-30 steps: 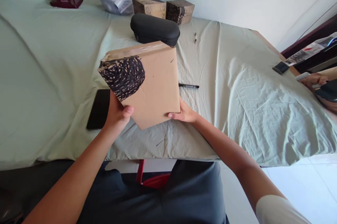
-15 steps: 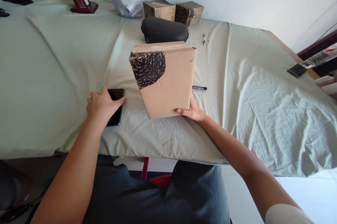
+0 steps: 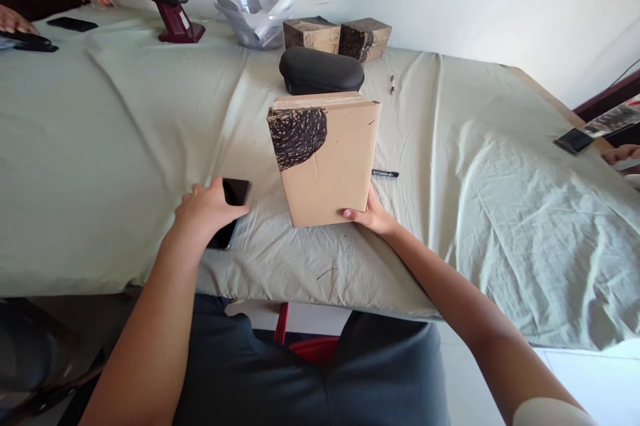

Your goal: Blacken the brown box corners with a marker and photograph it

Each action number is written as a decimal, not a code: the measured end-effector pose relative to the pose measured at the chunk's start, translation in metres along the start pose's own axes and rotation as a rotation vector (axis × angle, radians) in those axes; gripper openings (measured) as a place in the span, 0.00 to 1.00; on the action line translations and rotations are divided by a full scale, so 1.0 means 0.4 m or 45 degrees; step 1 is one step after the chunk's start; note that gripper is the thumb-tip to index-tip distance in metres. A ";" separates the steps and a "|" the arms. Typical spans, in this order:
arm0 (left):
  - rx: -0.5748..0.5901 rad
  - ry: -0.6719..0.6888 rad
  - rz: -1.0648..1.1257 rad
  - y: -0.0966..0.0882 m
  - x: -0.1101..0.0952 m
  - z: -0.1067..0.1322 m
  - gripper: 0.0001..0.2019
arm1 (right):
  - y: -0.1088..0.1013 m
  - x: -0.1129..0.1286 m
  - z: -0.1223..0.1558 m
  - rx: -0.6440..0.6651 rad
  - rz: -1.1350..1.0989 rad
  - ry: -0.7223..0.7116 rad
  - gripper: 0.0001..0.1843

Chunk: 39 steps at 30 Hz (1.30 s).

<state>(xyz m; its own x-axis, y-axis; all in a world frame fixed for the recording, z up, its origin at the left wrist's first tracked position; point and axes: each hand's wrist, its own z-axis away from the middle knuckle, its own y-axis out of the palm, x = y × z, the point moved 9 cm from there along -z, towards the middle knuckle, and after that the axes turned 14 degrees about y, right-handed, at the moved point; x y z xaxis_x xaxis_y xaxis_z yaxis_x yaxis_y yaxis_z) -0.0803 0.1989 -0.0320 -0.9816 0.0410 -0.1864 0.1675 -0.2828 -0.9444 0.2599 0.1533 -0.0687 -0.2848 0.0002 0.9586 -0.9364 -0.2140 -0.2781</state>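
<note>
My right hand (image 3: 374, 214) grips a brown cardboard box (image 3: 335, 166) at its lower right corner. Its thumb presses on the near face, while the other fingers are hidden behind. The box tilts toward me, with black marker scribble over its upper left corner. My left hand (image 3: 207, 209) is curved over a dark smartphone (image 3: 236, 193) lying on the cloth. The thumb reaches the phone's right edge and the fingers are at its left side, with the palm covering part of the screen. A black marker pen (image 3: 385, 174) lies just right of the box.
Behind the box sit a black zip case (image 3: 321, 71), two scribbled cartons (image 3: 313, 36) and a clear plastic basket (image 3: 245, 29). A fan (image 3: 183, 26) stands at back left. Other people's hands show at the far left (image 3: 15, 19) and right edge (image 3: 620, 154). A greenish cloth covers the table.
My view has shifted slightly, and the box is turned a little more upright in my right hand. My left hand stays at the phone. Other people's hands are more visible at the sides.
</note>
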 end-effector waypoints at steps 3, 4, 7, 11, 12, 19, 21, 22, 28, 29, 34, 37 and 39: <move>0.002 -0.006 -0.001 0.009 0.019 -0.007 0.44 | -0.001 0.008 0.000 -0.009 -0.003 -0.009 0.72; -0.005 -0.004 0.003 0.012 0.026 -0.013 0.45 | -0.002 0.011 0.000 -0.011 -0.007 -0.018 0.71; 0.018 0.030 0.033 0.023 0.043 -0.032 0.49 | -0.001 0.016 -0.002 0.003 0.016 -0.031 0.69; 0.009 0.029 0.088 0.016 0.082 -0.041 0.54 | -0.003 0.006 -0.003 0.011 0.027 -0.027 0.68; -0.015 0.011 0.104 0.008 0.094 -0.039 0.54 | -0.005 0.002 -0.003 0.004 0.017 -0.028 0.68; -0.301 -0.017 0.348 -0.061 0.095 0.013 0.55 | -0.015 -0.008 0.000 -0.060 0.015 -0.065 0.70; -0.541 0.093 0.353 -0.101 0.053 0.036 0.54 | -0.016 -0.004 0.002 -0.064 0.028 -0.084 0.72; -0.692 0.178 0.362 -0.121 0.028 0.053 0.52 | -0.016 -0.002 0.002 -0.063 0.031 -0.086 0.72; -1.414 0.863 0.612 -0.158 -0.101 0.187 0.55 | -0.012 0.003 0.004 -0.062 0.076 -0.152 0.72; -1.481 0.955 0.636 -0.155 -0.116 0.209 0.56 | -0.009 0.004 0.005 -0.058 0.097 -0.179 0.73; -1.620 1.168 0.672 -0.150 -0.162 0.269 0.58 | -0.005 0.000 0.008 -0.081 0.173 -0.248 0.78; -1.662 1.194 0.683 -0.149 -0.165 0.278 0.57 | -0.006 -0.002 0.007 -0.086 0.183 -0.255 0.79; -1.646 1.209 0.684 -0.141 -0.163 0.271 0.56 | -0.003 -0.001 0.006 -0.061 0.184 -0.261 0.78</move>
<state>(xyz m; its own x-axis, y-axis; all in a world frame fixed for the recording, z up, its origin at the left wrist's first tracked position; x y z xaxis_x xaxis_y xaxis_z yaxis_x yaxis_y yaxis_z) -0.0358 0.1083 0.0627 -0.4760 0.8633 -0.1676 0.8714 0.4372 -0.2225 0.2616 0.1513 -0.0685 -0.3735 -0.2261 0.8997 -0.8991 -0.1506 -0.4111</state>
